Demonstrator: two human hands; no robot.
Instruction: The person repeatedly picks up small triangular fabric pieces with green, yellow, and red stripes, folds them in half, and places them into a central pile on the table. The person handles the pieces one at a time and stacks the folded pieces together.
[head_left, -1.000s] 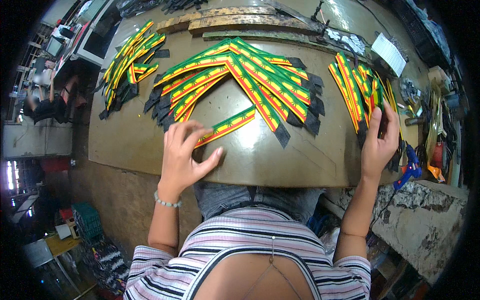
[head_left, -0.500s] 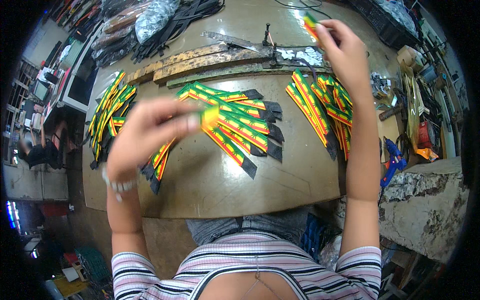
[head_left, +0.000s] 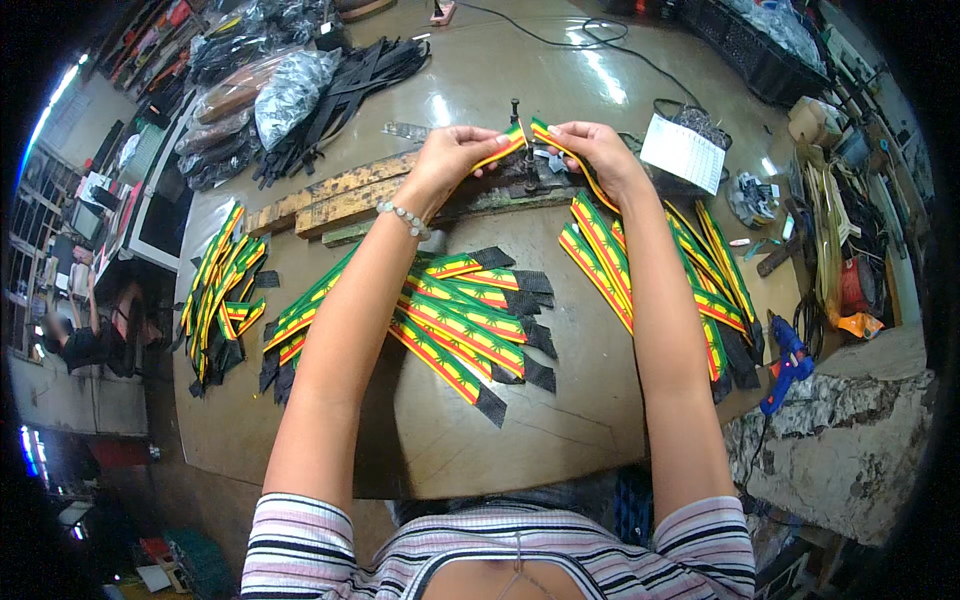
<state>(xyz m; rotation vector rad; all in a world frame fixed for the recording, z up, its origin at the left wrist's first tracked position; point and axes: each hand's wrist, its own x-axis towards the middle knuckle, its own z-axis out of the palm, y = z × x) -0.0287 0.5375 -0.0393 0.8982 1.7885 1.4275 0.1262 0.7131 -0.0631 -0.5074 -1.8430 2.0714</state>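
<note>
Both hands meet over the far side of the table, fingertips pinched. My left hand (head_left: 458, 160) grips the end of a green, yellow and red patterned strap (head_left: 508, 147). Close to its right, my right hand (head_left: 598, 155) pinches a similarly striped strap (head_left: 543, 131), whose length hangs below the fingers. Whether these are one strap or two I cannot tell. The ends stand slightly apart beside a small black upright metal fixture (head_left: 531, 178). Nearer me, more such straps with black webbing ends lie in a middle fan (head_left: 470, 325), a left pile (head_left: 215, 290) and a right pile (head_left: 600, 262).
Worn wooden bars (head_left: 345, 200) lie across the table behind the fan. Plastic-wrapped bundles (head_left: 290, 95) and black straps (head_left: 365, 85) are at the far left. A white printed sheet (head_left: 683, 153) lies right of my hands. A blue glue gun (head_left: 788, 368) sits at the right edge.
My left hand has moved forward and right, my right hand inward and down, bringing the strap ends close together. The view has shifted, and the white sheet now shows.
</note>
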